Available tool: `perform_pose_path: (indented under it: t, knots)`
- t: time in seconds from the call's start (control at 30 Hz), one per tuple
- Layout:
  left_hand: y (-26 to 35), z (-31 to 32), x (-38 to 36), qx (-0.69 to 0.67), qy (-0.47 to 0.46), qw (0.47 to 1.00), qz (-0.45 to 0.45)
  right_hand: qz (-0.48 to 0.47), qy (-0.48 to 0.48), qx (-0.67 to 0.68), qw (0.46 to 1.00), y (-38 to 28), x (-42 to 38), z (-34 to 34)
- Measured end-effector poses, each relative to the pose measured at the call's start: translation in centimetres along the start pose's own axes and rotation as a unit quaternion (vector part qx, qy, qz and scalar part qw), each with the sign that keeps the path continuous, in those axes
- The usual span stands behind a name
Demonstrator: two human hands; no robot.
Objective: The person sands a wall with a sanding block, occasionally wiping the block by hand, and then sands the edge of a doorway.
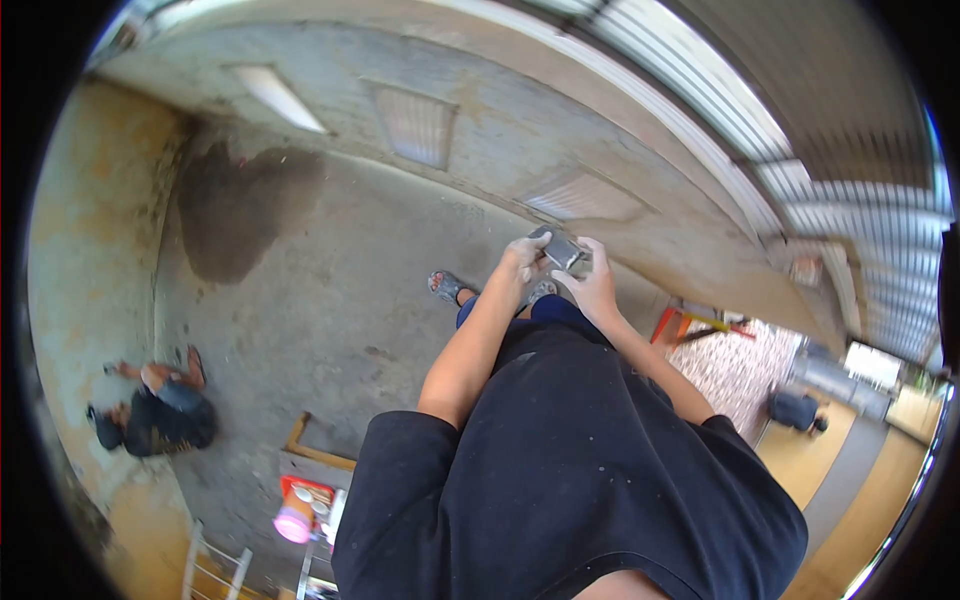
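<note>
Surface and room: a bare grey concrete floor [330,300] fills most of the head view, seen from above through a strongly curved lens. A large dark damp-looking stain [235,205] marks it near the ochre, weathered wall [90,260] on the left side of the picture. Pale rectangular patches of light [415,125] lie along the far edge, below a corrugated metal roof [800,130]. A second person in dark clothes [155,415] crouches low by the wall, well apart from the wearer. Another figure in blue [797,410] sits further off on the right side of the picture, beside a speckled patterned surface [735,365].

Containers: a red open tray [308,497] stands at the lower edge by a wooden frame [315,450]; a pink cylindrical object [294,524] lies at it. Other contents are too small to tell.

Item in hand: a small flat grey rectangular block [557,248], material indeterminate, is held out in front of the wearer's dark shirt [570,480], above a sandalled foot [445,287]. The left hand [525,260] is curled closed around its near edge. The right hand [593,280] grips the opposite side, fingers bent over it. Both hands touch the block; it is tilted, not level.
</note>
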State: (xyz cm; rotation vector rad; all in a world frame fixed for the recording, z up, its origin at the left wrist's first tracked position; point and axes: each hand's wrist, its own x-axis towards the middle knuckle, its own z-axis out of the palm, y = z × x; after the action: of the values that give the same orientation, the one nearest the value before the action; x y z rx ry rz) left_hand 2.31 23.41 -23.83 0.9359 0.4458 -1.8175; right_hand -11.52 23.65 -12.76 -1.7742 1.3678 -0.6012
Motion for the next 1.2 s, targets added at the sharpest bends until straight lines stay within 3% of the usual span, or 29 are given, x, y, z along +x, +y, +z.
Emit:
perform_pose_path:
  t: [0.07, 0.1, 0.13, 0.2, 0.3, 0.4, 0.47, 0.6, 0.73, 0.9, 1.07, 1.2]
  knots:
    - [-1.0, 0.5, -0.1, 0.044, 0.051, 0.996, 0.057, 0.009, 0.030, 0.015, 0.999, 1.6, -0.7, -0.3]
    - [-1.6, 0.3, 0.2, 0.067, 0.042, 0.996, 0.042, -0.013, 0.035, 0.011, 0.999, 2.4, -0.9, -0.5]
    - [-2.1, -0.2, 1.2, 0.082, -0.012, 0.996, 0.031, -0.036, 0.041, 0.004, 0.999, 2.9, -1.0, -1.0]
    - [-3.2, 0.2, 1.9, 0.117, -0.075, 0.990, -0.002, 0.024, 0.072, 0.040, 0.996, 2.3, -1.9, -2.3]
    - [-5.2, 3.3, 1.6, 0.084, -0.063, 0.993, -0.063, 0.069, 0.123, 0.120, 0.983, 3.3, -3.2, -4.2]
    - [-8.9, 7.4, -0.6, 0.091, -0.015, 0.993, -0.079, 0.060, 0.193, 0.181, 0.962, 5.5, -4.9, -6.6]
    - [-11.6, 10.4, -3.4, 0.121, 0.021, 0.992, -0.027, 0.028, 0.276, 0.214, 0.937, 7.7, -5.9, -7.9]
    - [-17.2, 11.6, -2.6, 0.141, 0.026, 0.987, -0.074, 0.072, 0.346, 0.324, 0.878, 10.3, -7.9, -12.4]
    - [-22.3, 13.0, -2.8, 0.211, 0.022, 0.974, -0.084, 0.119, 0.396, 0.305, 0.858, 13.0, -10.3, -14.5]
    - [-26.8, 14.7, -3.6, 0.297, -0.012, 0.946, -0.129, 0.165, 0.398, 0.281, 0.858, 14.0, -14.0, -18.0]
    - [-28.9, 15.7, -3.4, 0.347, -0.010, 0.926, -0.150, 0.146, 0.453, 0.266, 0.838, 18.1, -14.2, -17.3]
    - [-28.4, 16.2, -4.3, 0.396, 0.001, 0.894, -0.210, 0.184, 0.444, 0.412, 0.774, 19.9, -14.2, -18.0]
